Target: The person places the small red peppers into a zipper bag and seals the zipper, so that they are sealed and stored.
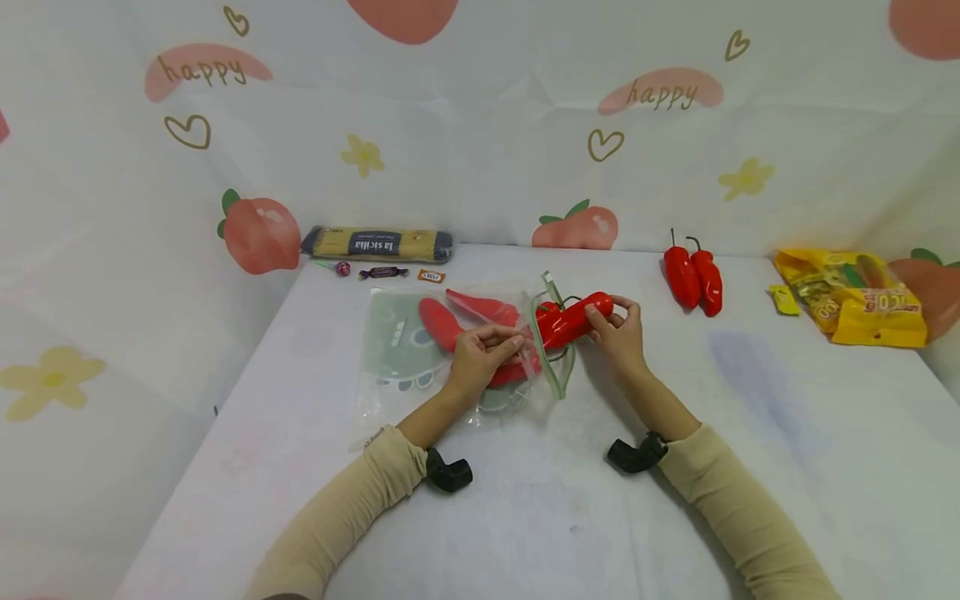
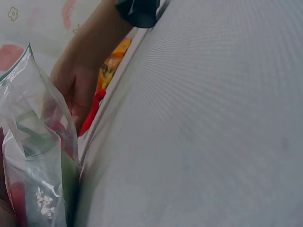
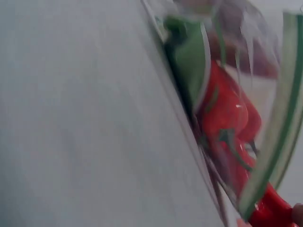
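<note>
A clear zip bag with a green printed pattern lies on the table, its green-edged mouth standing apart on the right. Several red chili peppers show through the plastic. My left hand pinches the bag's film near the mouth, thumb and fingers together. With its thumb and fingertips, my right hand holds another red chili pepper by its rounded end. That pepper slants down to the left, its far end within the mouth. In the right wrist view the green zip strip crosses over it.
Two red peppers lie at the back right, near a small yellow packet and a yellow snack bag. At the back left are a pasta pack, a lollipop, a purple-wrapped candy and an orange-white packet.
</note>
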Demonstrator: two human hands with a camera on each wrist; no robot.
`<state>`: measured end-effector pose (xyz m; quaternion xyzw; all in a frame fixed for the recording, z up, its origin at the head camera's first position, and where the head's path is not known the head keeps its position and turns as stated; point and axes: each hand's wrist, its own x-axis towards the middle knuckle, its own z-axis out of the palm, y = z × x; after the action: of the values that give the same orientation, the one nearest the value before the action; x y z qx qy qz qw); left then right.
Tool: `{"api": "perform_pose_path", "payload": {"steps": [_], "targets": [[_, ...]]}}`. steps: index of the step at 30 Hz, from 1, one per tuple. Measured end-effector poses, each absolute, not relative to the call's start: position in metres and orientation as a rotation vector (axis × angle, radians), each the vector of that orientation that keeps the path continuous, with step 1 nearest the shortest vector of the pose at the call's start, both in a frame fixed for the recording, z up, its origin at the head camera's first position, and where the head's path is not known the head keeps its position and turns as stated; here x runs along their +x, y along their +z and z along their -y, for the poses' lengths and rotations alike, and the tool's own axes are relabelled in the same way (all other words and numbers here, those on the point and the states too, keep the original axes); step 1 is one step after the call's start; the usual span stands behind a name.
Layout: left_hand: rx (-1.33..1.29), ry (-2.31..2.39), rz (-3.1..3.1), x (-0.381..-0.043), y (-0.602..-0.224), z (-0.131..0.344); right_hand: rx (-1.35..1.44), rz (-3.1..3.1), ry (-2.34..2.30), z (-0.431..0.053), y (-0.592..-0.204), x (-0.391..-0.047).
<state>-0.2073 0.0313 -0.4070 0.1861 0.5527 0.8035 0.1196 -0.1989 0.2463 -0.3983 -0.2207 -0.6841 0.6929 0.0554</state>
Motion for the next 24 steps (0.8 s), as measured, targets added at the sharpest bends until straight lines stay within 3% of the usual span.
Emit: {"api": "perform_pose_path", "payload": {"steps": [15, 24], "targets": [[0.595, 2.387, -1.639, -0.208, -0.405, -0.030, -0.323, 2.404, 1.772, -0.232, -0.414, -0.186], [0.595, 2.380, -1.686, -0.208, -0.404, -0.029, -0.082, 2.539, 1.806, -0.264, -0.409, -0.191]]}}
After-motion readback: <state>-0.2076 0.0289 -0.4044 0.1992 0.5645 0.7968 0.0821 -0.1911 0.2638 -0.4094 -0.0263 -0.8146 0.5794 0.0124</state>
